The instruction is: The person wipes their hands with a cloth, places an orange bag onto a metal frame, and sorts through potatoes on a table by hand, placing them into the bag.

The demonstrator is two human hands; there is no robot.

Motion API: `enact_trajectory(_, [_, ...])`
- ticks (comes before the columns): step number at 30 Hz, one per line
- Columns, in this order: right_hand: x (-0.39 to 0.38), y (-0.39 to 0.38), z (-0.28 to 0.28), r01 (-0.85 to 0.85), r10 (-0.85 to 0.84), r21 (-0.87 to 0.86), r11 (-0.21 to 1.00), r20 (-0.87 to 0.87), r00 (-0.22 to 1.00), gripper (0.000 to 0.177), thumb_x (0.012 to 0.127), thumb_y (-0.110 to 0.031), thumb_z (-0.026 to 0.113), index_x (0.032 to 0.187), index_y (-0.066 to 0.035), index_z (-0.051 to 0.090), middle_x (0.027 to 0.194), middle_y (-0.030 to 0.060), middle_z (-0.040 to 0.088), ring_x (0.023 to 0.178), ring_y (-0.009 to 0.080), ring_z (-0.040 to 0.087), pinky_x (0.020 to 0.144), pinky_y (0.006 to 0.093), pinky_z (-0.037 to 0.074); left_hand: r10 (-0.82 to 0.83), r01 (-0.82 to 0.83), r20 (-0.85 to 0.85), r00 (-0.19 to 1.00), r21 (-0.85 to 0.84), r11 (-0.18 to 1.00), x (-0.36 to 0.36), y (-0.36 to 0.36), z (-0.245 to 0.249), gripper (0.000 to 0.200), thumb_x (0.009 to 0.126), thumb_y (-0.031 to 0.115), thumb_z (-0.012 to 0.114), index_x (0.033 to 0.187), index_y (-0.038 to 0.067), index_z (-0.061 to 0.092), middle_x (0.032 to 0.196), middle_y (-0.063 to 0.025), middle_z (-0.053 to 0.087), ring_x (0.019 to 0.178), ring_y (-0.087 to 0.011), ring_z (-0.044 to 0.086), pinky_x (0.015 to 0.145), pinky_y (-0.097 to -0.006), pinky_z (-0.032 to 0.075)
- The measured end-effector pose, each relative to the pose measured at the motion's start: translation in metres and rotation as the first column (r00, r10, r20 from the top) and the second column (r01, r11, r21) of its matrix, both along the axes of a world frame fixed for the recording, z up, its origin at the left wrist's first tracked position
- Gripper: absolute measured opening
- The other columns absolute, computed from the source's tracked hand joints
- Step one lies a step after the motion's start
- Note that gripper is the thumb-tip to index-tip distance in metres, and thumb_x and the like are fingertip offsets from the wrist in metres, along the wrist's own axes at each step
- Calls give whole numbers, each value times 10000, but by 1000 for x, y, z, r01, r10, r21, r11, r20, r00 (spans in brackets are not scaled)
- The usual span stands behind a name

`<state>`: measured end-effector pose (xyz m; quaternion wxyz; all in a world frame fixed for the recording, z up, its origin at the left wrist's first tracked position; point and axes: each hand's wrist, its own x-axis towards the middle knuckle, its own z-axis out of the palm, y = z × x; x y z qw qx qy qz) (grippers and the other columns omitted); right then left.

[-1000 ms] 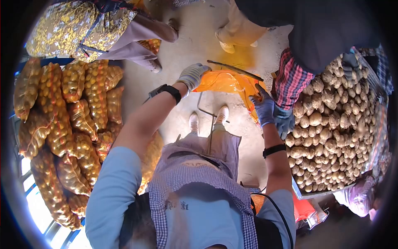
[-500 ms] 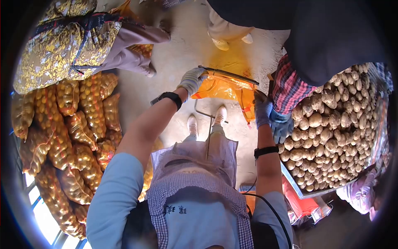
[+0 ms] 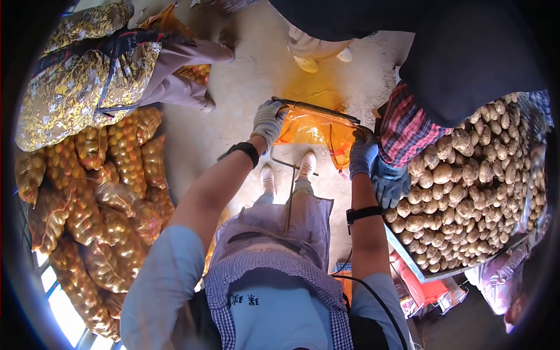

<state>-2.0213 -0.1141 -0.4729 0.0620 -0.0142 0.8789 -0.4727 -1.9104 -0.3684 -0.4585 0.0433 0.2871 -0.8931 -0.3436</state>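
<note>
An orange see-through bag point(image 3: 306, 129) hangs from a dark metal bar point(image 3: 321, 111) in front of my legs. My left hand point(image 3: 269, 123), in a striped glove, is closed round the bag's rim at the bar's left end. At the other end my right hand point(image 3: 363, 153), in a grey-blue glove, is closed on the bag's right edge by the bar; its fingertips are partly hidden. A thin metal stand point(image 3: 291, 195) reaches down between my feet. Beside my right wrist is a co-worker's dark-gloved hand point(image 3: 391, 184), near the potatoes point(image 3: 446, 192).
The potatoes lie heaped on a metal-edged table point(image 3: 411, 251) at the right. Several filled mesh sacks point(image 3: 108, 216) are piled at the left. A person in a patterned garment point(image 3: 87, 87) stands at upper left, and a person in dark clothing point(image 3: 466, 64) leans in at upper right.
Both my hands and the bar have shifted slightly left in the view, still on the bag. The co-worker's gloved hand stays beside the potatoes.
</note>
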Motion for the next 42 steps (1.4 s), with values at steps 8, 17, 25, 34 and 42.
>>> enact_trajectory(8, [-7,-8,-1,25,-2,-128,991,174,985,285,876,2,512,1115,-55,656,778,40,633,698,104,540,688,240,457,337,-293,-49,940,391,873,-7,25,-33,249,907,147,568,1133,61,626,997,-198,655,899,-339,614,803,-370,476])
enact_trajectory(17, [-12,-8,-18,-24,94,-301,953,221,971,422,844,125,427,1150,-55,655,853,-11,620,703,74,516,662,200,432,305,-203,-65,950,613,764,4,14,-27,239,940,75,522,1153,13,611,1017,-26,650,903,-119,565,872,-257,454])
enact_trajectory(25, [-13,-7,-22,-19,92,-294,956,237,967,295,923,-2,490,1157,-87,648,778,-27,588,641,36,467,579,164,374,302,-187,-97,948,598,779,-1,12,-37,249,921,60,533,1150,36,625,1012,-88,680,873,-156,581,838,-278,460])
enact_trajectory(34, [-18,-10,-36,17,50,-256,966,252,966,336,856,99,445,1076,-27,665,852,17,637,693,88,514,658,215,437,202,-58,-202,958,554,830,-13,15,-39,282,931,19,458,1173,46,600,1079,-72,671,993,-174,597,900,-310,458])
enact_trajectory(42, [-18,-9,-61,30,-12,-160,987,117,993,230,873,1,525,1061,-48,646,878,94,662,767,200,603,706,302,474,26,-36,224,974,42,998,-20,14,-19,213,912,202,521,1102,122,571,936,-139,657,892,-375,604,766,-448,486])
